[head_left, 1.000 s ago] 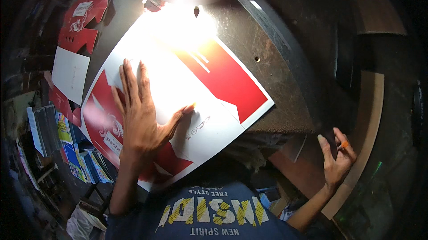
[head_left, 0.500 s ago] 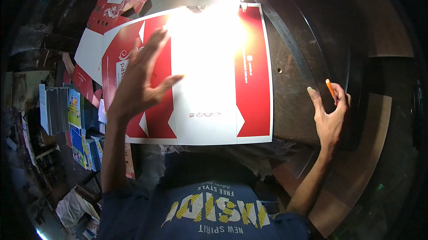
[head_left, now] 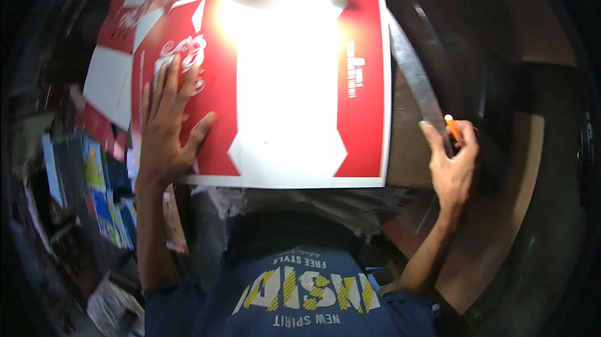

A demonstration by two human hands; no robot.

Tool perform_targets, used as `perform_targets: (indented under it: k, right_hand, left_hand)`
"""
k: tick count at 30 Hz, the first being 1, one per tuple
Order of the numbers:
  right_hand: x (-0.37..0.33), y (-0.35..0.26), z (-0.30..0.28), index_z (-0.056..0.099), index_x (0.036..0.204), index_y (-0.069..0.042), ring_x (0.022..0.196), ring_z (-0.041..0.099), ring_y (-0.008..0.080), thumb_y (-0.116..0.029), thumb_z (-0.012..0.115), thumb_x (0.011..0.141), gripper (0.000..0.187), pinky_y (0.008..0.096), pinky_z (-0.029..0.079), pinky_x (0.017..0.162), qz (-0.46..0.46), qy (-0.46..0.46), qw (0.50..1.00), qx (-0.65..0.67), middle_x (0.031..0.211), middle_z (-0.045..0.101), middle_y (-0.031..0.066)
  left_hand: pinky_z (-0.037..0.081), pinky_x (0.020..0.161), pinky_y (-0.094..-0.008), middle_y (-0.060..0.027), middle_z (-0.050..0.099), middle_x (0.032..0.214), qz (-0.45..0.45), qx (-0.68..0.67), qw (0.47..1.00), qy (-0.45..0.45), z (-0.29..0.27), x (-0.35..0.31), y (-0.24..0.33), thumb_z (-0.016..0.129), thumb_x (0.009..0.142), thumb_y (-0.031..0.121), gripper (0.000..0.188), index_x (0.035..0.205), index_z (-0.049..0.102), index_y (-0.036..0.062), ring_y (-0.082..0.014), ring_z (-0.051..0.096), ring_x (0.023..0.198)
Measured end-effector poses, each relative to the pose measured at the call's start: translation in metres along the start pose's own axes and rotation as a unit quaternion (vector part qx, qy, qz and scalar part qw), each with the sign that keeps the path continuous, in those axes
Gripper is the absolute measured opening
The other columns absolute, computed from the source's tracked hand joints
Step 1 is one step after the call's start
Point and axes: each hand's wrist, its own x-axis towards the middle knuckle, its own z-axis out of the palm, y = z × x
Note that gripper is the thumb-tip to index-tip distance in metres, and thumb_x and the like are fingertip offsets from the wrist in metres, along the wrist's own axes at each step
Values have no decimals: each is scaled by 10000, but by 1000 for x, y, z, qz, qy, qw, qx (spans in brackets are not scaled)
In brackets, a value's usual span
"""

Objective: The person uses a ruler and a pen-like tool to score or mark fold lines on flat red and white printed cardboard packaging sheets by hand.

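Shifted leftward since the earlier frame, the left hand (head_left: 166,129), fingers spread, lies flat, and the right hand (head_left: 453,165), fingers curled round an orange stick (head_left: 452,128), sits right of the red-and-white sheet (head_left: 288,118), centre frame, seemingly longest crosswise, under the left.

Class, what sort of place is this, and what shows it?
Probably a print or packaging workshop, judging by the printed sheet, red cut-out and what look like stacked booklets.

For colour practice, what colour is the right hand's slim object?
The slim object is mostly orange, best seen in the head view.
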Motion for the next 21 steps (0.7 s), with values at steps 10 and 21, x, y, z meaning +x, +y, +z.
perform_targets:
  k: [10, 21]
  right_hand:
    - [5, 45, -24, 606, 1009, -31, 672, 599, 109, -114, 727, 907, 180, 260, 412, 556, -62, 69, 989, 115, 801, 626, 45]
    - [2, 80, 9, 569, 1053, -12, 756, 598, 116, 30, 737, 841, 274, 278, 568, 741, -135, 137, 958, 212, 868, 585, 67]
  left_hand:
    - [77, 1213, -569, -236, 233, 1606, -32, 1, 999, -16, -12, -1, -7, 458, 935, 569, 790, 1554, 300, 103, -404, 180, 1504]
    - [50, 1214, -579, -221, 203, 1619, 0, 53, 991, -120, -27, 20, -22, 315, 992, 566, 743, 1545, 298, 71, -404, 132, 1513]
